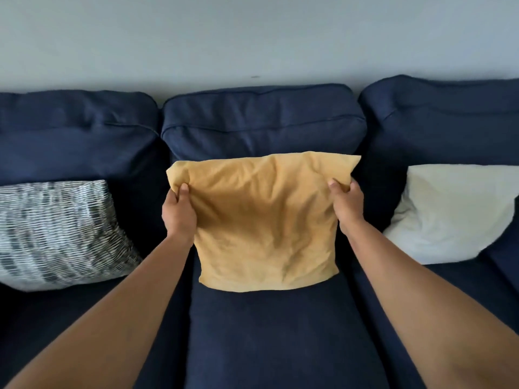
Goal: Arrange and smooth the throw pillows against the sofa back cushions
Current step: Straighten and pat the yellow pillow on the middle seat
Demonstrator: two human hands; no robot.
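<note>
Navy sofa (269,332) fills the view, grey wall (252,37) behind. Nearest to you: both forearms reaching in over the middle seat. Your left hand (179,211) is closed on the upper left corner of the yellow pillow (264,220), thumb on the front face, fabric bunched under it. Your right hand (346,204) is closed on the upper right edge the same way, thumb in front, other fingers hidden behind.

Yellow pillow stands upright on the middle seat, bottom edge touching the seat, top leaning toward the middle back cushion (264,127); can't tell if it touches the cushion. Cover is wrinkled all over, loose at the top corners.

Handling, judged: light, soft, underfilled, so it will sag and fold where you pinch. Cover slides over the filling, so corner pinches tug the fabric rather than lift the pillow. Not fragile, not slippery. Better hold for placing: palms flat on both side edges, mid-height. For smoothing, keep the top corners and pull outward, then flat palm down the face.

Patterned pillow (56,231) sits on the left seat, leaning on the left back cushion, well apart from yellow. White pillow (452,211) sits on the right seat, slumped against the right back cushion, tilted. Both untouched by your hands.
</note>
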